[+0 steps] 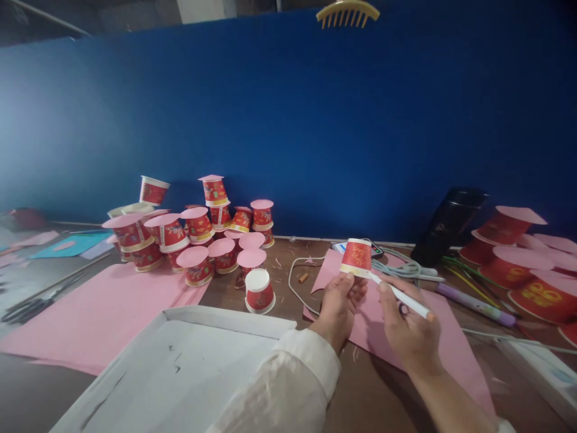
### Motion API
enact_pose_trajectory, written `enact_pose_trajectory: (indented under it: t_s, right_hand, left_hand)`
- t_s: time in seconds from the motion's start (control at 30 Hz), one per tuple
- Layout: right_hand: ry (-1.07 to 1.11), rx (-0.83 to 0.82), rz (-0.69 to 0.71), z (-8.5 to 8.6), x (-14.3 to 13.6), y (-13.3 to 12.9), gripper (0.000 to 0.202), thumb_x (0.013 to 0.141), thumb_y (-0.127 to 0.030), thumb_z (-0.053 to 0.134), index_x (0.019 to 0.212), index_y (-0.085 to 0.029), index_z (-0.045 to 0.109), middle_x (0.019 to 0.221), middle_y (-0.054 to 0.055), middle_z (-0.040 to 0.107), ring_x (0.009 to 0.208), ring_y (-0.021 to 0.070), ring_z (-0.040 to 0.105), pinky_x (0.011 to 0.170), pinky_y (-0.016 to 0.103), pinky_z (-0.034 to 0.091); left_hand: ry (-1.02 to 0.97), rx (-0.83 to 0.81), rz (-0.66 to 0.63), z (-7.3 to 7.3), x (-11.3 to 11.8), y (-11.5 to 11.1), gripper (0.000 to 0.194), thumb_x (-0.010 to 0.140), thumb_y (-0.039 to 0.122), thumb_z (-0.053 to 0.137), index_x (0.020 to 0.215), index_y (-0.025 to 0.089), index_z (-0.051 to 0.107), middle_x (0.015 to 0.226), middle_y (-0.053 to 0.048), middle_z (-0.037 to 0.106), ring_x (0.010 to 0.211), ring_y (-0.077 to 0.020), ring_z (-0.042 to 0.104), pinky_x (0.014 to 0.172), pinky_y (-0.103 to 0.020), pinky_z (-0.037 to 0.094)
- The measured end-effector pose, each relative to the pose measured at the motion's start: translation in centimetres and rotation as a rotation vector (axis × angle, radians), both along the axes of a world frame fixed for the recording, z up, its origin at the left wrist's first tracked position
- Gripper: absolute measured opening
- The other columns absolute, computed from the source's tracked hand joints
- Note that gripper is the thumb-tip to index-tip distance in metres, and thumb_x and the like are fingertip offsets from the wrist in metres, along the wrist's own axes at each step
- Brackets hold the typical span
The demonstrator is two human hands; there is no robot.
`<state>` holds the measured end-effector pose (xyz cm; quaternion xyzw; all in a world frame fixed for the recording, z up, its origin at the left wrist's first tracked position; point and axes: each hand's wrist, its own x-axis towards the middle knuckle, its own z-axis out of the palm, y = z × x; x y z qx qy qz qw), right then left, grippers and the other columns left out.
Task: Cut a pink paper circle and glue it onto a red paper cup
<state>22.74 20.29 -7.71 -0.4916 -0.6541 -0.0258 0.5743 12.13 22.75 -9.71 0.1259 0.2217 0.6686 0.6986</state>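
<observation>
My left hand [339,308] grips a red paper cup [357,255] by its lower rim; the cup is upside down above a pink sheet [428,337]. In my right hand [408,325] is a white pen [411,300] with an orange end, its tip at the cup's lower rim. Left of my hands a red cup with a white base [260,290] stands upside down on the brown table. Behind it are several red cups topped with pink paper discs [193,257], some stacked.
A white tray [189,367] lies at front left over pink paper [103,313]. A black bottle [446,225], cables [401,264], a purple marker [478,305] and more cups [514,267] are at right. Scissors [36,307] lie far left. A blue partition [279,120] stands behind.
</observation>
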Motion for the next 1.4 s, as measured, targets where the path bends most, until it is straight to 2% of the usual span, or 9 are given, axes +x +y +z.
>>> enact_pose_trajectory:
  t_s: [0.4, 0.7, 0.87, 1.17, 1.3, 1.4]
  right_hand:
    - [-0.059, 0.055, 0.001, -0.62, -0.05, 0.26, 0.021, 0.091, -0.035, 0.057, 0.097, -0.020, 0.070, 0.095, 0.007, 0.075, 0.091, 0.0217, 0.070, 0.086, 0.034, 0.054]
    - [-0.103, 0.063, 0.018, -0.55, 0.01, 0.43, 0.024, 0.092, -0.035, 0.054, 0.101, -0.019, 0.069, 0.099, 0.009, 0.075, 0.096, 0.0234, 0.070, 0.088, 0.038, 0.054]
    - [-0.116, 0.034, 0.013, -0.50, 0.30, 0.50, 0.025, 0.093, -0.036, 0.053, 0.097, -0.019, 0.070, 0.096, 0.009, 0.075, 0.093, 0.0238, 0.070, 0.087, 0.038, 0.054]
    - [-0.118, 0.026, 0.063, -0.70, 0.25, 0.61, 0.026, 0.094, -0.037, 0.052, 0.100, -0.020, 0.071, 0.100, 0.009, 0.075, 0.094, 0.0229, 0.069, 0.086, 0.036, 0.053]
    - [-0.037, -0.054, 0.077, -0.50, 0.29, 0.36, 0.029, 0.093, -0.042, 0.052, 0.097, -0.020, 0.071, 0.087, 0.008, 0.073, 0.082, 0.0225, 0.069, 0.079, 0.037, 0.054]
    - [0.147, -0.162, 0.021, -0.21, 0.40, 0.22, 0.038, 0.092, -0.050, 0.051, 0.104, -0.019, 0.069, 0.075, 0.006, 0.069, 0.069, 0.0209, 0.065, 0.072, 0.038, 0.053]
  left_hand:
    - [0.040, 0.030, -0.005, 0.09, 0.25, -0.10, 0.034, 0.059, 0.031, 0.088, 0.079, 0.012, 0.069, 0.075, -0.005, 0.069, 0.068, -0.0117, 0.064, 0.075, -0.025, 0.052]
    - [0.059, 0.029, -0.010, 0.04, 0.31, -0.08, 0.035, 0.058, 0.033, 0.089, 0.078, 0.012, 0.069, 0.074, -0.004, 0.068, 0.069, -0.0113, 0.064, 0.074, -0.024, 0.051]
    - [0.062, 0.021, 0.011, -0.05, 0.34, 0.03, 0.037, 0.055, 0.034, 0.090, 0.075, 0.012, 0.067, 0.072, -0.003, 0.067, 0.069, -0.0113, 0.063, 0.072, -0.024, 0.050]
    - [0.189, 0.056, -0.001, -0.23, 0.58, 0.06, 0.042, 0.053, 0.041, 0.089, 0.074, 0.010, 0.070, 0.071, -0.004, 0.066, 0.064, -0.0112, 0.060, 0.074, -0.027, 0.049]
    - [0.276, 0.056, 0.028, -0.45, 0.68, 0.20, 0.041, 0.055, 0.044, 0.086, 0.074, 0.011, 0.071, 0.074, -0.006, 0.067, 0.066, -0.0121, 0.061, 0.072, -0.026, 0.049]
    - [0.432, 0.007, 0.016, -0.60, 0.71, 0.22, 0.041, 0.062, 0.047, 0.081, 0.083, 0.013, 0.072, 0.082, -0.008, 0.069, 0.069, -0.0141, 0.062, 0.061, -0.023, 0.045]
